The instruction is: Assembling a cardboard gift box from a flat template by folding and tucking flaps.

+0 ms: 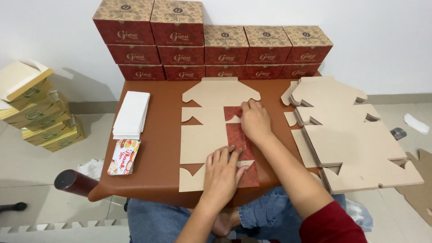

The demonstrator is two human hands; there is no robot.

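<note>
Both hands lie flat, palms down, on a flat cardboard box cutout (204,135) in the middle of the brown table (162,130). Left hand (222,171) is near the body, fingers spread and pointing away, pressing on a folded flap that shows its red printed side. Right hand (255,120) reaches farther out, arm slanting across from the right, fingers together on the same red flap. Neither hand grips anything; they only press down, a little apart. More flat cutouts (355,144) are stacked just to the right. Finished red boxes (216,51) stand at the back.
</note>
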